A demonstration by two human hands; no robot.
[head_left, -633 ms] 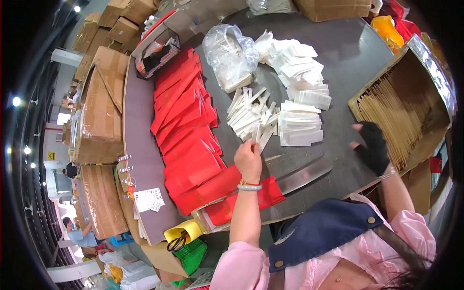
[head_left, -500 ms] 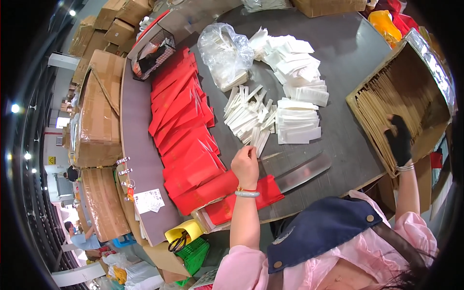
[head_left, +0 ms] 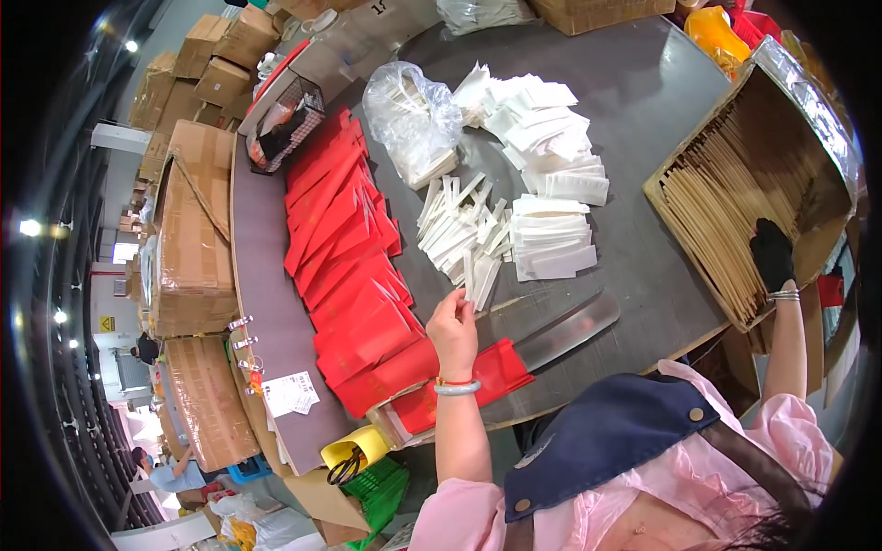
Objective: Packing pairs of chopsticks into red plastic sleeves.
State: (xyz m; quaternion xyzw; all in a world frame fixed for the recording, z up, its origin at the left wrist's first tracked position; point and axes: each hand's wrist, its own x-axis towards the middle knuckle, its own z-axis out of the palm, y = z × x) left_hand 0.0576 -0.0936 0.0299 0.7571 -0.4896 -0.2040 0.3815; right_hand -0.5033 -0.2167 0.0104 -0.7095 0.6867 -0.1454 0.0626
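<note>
My left hand (head_left: 452, 329) is closed in a pinch at the near end of a thin white strip (head_left: 470, 275), beside a loose pile of white strips (head_left: 450, 220). My right hand (head_left: 773, 256), in a black glove, reaches into an open cardboard box (head_left: 816, 119). Its fingers are bunched against a tight row of thin brown card pieces (head_left: 707, 220); what lies between them is hidden. Neat stacks of small white slips (head_left: 551, 241) sit just right of the strips. Red envelopes (head_left: 354, 248) overlap in a long row on the left.
A flat metal blade-like strip (head_left: 570, 332) lies near the front edge, partly under red envelopes (head_left: 501, 372). Behind the strips stands a clear plastic bag (head_left: 413, 115). A wire basket (head_left: 292, 119), a yellow holder with black-handled scissors (head_left: 358, 448) and large cartons (head_left: 195, 230) line the left.
My gloved right hand has drawn its spread fingers together and moved slightly toward the box's near end. My left hand stays pinched by the strips; the whole view has shifted a little.
</note>
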